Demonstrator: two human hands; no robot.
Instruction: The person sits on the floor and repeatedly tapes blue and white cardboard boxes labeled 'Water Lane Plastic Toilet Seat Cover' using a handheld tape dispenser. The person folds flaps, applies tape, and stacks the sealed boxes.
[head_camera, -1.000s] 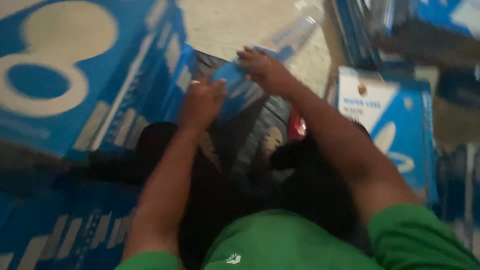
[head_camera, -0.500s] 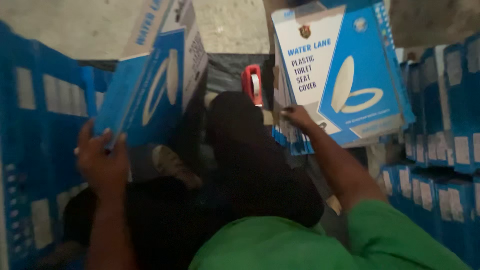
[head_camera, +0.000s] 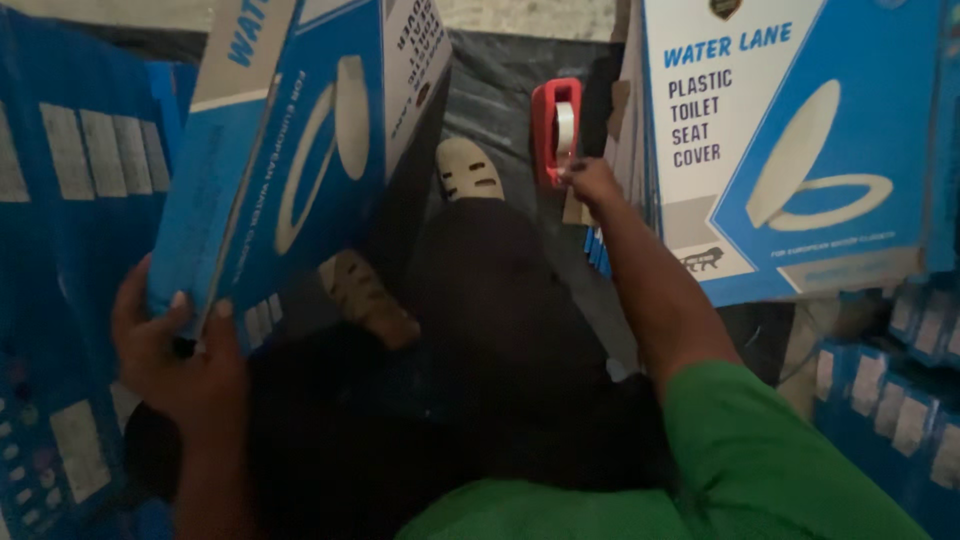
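Note:
My left hand (head_camera: 175, 355) grips the lower corner of a flat blue and white carton (head_camera: 290, 150) with a toilet-seat picture, held tilted up at the left. My right hand (head_camera: 590, 180) reaches forward and its fingers touch a red tape dispenser (head_camera: 556, 125) with a roll of clear tape, lying on black sheeting. Whether the fingers have closed on the dispenser is not clear. My legs in dark trousers stretch forward, with pale sandals (head_camera: 470, 168) on my feet.
A second blue and white carton (head_camera: 800, 140) of the same kind stands upright at the right, close to my right arm. More blue cartons are stacked at the left (head_camera: 60, 200) and lower right (head_camera: 890, 400). Black plastic sheeting (head_camera: 500, 70) covers the floor ahead.
The view has closed in. My left hand keeps hold of the tilted carton. My right hand has moved from the right-hand cartons to the red tape dispenser.

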